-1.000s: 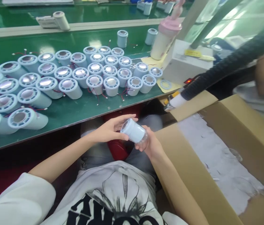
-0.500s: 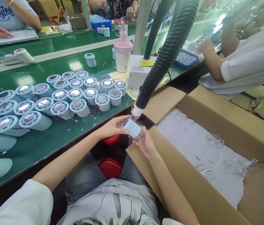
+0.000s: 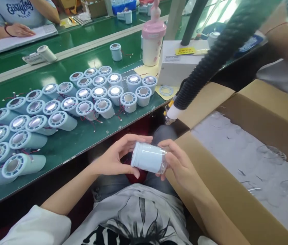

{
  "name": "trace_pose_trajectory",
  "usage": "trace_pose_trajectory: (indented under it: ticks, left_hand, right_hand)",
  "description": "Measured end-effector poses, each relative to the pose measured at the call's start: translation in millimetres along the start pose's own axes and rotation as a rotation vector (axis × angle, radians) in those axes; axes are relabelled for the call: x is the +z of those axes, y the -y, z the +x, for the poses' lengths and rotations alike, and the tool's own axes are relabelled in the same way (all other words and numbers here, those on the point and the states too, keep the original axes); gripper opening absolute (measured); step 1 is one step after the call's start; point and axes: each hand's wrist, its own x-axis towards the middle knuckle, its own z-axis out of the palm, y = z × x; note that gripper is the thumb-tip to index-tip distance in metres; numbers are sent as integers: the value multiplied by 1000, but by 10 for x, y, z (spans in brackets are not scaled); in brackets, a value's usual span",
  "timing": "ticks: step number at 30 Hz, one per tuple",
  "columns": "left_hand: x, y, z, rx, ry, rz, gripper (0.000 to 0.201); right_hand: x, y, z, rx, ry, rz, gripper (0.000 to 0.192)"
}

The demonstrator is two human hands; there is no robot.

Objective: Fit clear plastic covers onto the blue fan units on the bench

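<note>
A light-blue plastic cylinder (image 3: 147, 158) lies on its side in the air above my lap, its right end inside a clear plastic cover (image 3: 163, 162). My left hand (image 3: 117, 158) curves around its left end, fingers above and thumb below. At the other end, my right hand (image 3: 181, 165) grips the clear cover between thumb and fingers. Up and to the right hangs the metal tip of an air nozzle (image 3: 170, 118), apart from the cylinder. Several similar light-blue cylinders (image 3: 63, 120) with thin red wires stand or lean in rows on the green bench.
On the right, an open cardboard box (image 3: 210, 183) holds white lining and clear plastic pieces. A black ribbed hose (image 3: 210, 68) crosses above it from a white box-shaped unit (image 3: 182, 63). A pink-lidded cup (image 3: 153, 42) stands nearby. Co-workers sit across the bench and at right.
The cylinder has moved down, away from the nozzle tip and nearer my body, turning to lie more level. Both hands moved with it. The head view has shifted left.
</note>
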Motion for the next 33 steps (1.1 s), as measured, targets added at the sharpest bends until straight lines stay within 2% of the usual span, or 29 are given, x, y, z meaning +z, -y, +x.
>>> trace_pose_trajectory:
  ticks: [7, 22, 29, 33]
  left_hand:
    - [40, -151, -192, -23, -16, 48, 86]
    - [37, -154, -280, 64, -19, 158, 88]
    - [-15, -132, -289, 179, 22, 333, 88]
    - [-39, -130, -283, 199, 51, 397, 84]
  right_hand:
    - [154, 13, -78, 27, 87, 62, 39]
    - [210, -31, -78, 119, 126, 98, 42]
    - [223, -50, -48, 210, 138, 122, 44]
    - [246, -32, 7, 373, 173, 185, 51]
